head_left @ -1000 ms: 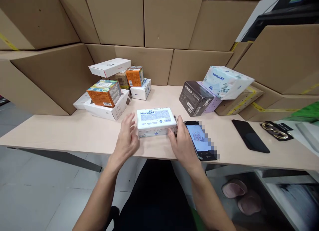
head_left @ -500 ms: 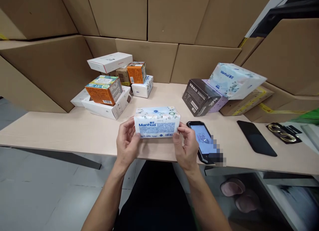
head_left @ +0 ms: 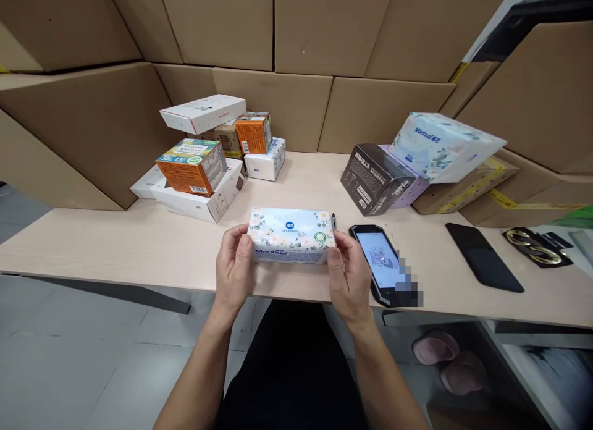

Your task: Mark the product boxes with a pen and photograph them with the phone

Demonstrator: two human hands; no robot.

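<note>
A white, flower-printed pack of tissues (head_left: 291, 229) with blue "Manhua" lettering is held near the front edge of the table. My left hand (head_left: 235, 266) is closed on its left end, thumb against the near corner. At the opposite end my right hand (head_left: 348, 275) grips it, thumb on the near side. The floral top faces up towards me, and the lettered side shows only as a narrow strip. Just right of my right hand lies a phone (head_left: 377, 257) with its screen lit. My other fingers are partly hidden behind the pack.
Left on the table (head_left: 92, 238), an orange box (head_left: 192, 170) rests on a white box (head_left: 227, 195), with more boxes behind. At right, a dark box (head_left: 373, 180) leans near a larger tissue pack (head_left: 440, 149). A black slab (head_left: 484, 257) lies right. Cardboard boxes (head_left: 278, 109) wall the back.
Both hands have tilted the tissue pack, so its floral top now faces me more and its lettered side has turned downward. The view has shifted slightly.
</note>
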